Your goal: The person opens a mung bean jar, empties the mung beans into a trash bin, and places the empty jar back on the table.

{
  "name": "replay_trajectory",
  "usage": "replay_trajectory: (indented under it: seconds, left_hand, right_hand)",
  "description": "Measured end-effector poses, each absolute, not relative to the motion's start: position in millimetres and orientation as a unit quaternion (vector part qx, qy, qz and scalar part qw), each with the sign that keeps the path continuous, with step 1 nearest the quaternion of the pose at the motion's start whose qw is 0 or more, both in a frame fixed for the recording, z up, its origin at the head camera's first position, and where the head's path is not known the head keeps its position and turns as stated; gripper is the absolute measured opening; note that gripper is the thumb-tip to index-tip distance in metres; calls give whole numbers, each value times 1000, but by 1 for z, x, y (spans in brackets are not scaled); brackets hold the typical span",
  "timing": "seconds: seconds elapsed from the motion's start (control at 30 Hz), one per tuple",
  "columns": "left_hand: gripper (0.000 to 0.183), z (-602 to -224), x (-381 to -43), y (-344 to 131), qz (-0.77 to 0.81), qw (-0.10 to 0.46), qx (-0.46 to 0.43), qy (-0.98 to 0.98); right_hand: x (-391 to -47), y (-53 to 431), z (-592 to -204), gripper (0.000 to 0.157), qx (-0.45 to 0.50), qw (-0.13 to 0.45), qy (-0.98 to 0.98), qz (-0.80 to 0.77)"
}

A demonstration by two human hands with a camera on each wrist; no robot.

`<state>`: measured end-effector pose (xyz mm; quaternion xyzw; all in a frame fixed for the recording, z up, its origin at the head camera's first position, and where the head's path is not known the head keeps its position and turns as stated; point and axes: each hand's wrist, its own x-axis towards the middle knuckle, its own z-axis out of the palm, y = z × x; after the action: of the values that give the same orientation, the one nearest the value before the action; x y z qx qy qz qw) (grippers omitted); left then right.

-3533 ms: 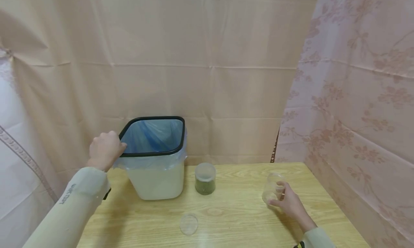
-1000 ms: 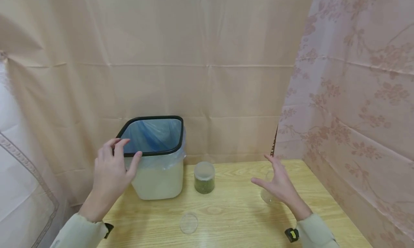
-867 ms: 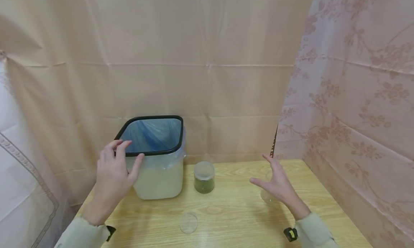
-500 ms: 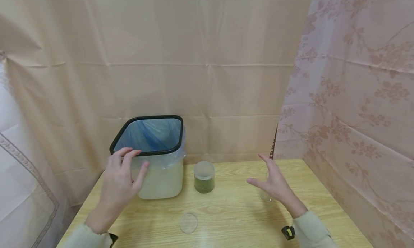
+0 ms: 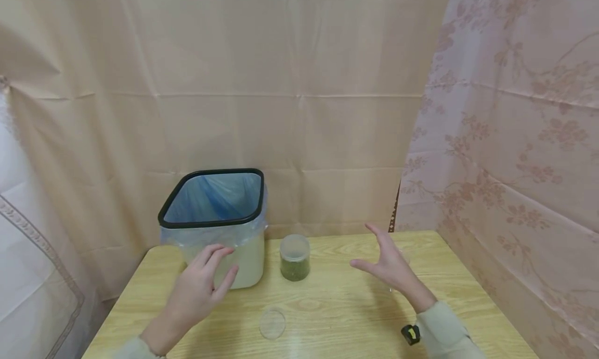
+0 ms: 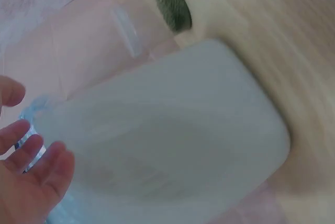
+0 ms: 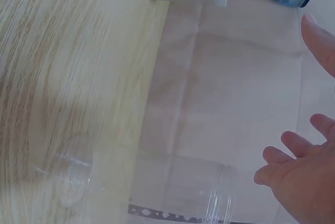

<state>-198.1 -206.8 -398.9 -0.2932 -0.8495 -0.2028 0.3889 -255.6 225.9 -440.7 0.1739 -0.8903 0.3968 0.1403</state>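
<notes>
My left hand [image 5: 198,283], fingers loosely bent and holding nothing, hovers before the front of a cream waste bin [image 5: 250,263]. The bin has a black rim [image 5: 215,224] and a blue bag liner [image 5: 212,197]. My right hand [image 5: 390,265] hangs in the air with thumb and fingers spread apart. Behind it stands a clear jar, mostly hidden in the head view; in the right wrist view this transparent jar [image 7: 172,182] shows apart from the fingers. Between the hands is another clear jar [image 5: 295,257], its lower part filled with green grains.
A clear round lid [image 5: 272,323] lies flat on the wooden table [image 5: 327,317], nearer the front than the filled jar. A beige curtain [image 5: 299,114] hangs behind the table, and a flowered curtain [image 5: 510,156] hangs along the right side.
Earlier my left hand gripped the bin's rim and my right hand held the clear jar. Both have let go; the left has moved down and right, the right slightly left.
</notes>
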Motion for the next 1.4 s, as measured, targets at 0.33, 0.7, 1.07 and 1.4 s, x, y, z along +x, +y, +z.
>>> replay_trajectory:
  seconds: [0.33,0.7,1.07,1.4]
  left_hand:
    - [47,-436,-193,-193,-295,298,-301,-856]
    - [67,-464,-199,-176,-353,224,-297,-859]
    - [89,-483,-214,-156,-452,61,-228,-860]
    - [102,-490,-234,-139,-506,9,-199,-839]
  right_hand:
    - [-258,215,-443,101,207,135,-882,401]
    - [-267,203,-449,94,233,111,-874,413]
    - [-273,189,-453,89,258,97,-865,420]
    - [-280,173,-455,86,264,72,-858,435]
